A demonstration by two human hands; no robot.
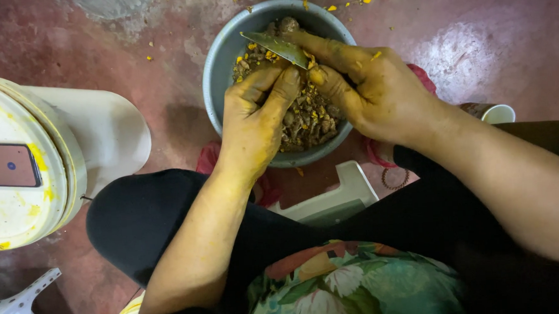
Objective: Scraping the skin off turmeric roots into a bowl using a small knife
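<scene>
A grey metal bowl (222,65) sits on the reddish floor in front of my knees, filled with several brown, muddy roots (306,121) and orange-yellow peel bits. My right hand (377,90), stained yellow, grips a small knife (275,47) whose blade points left over the bowl. My left hand (253,120), also stained yellow, pinches a small orange root piece (315,75) against the blade's edge. Both hands meet above the middle of the bowl.
A white plastic bucket lid (18,206) with a phone (6,166) lying on it stands at the left. A white plastic stool (331,198) lies under my legs. A paper cup (497,113) is at the right. Orange peel scraps (348,3) litter the floor beyond the bowl.
</scene>
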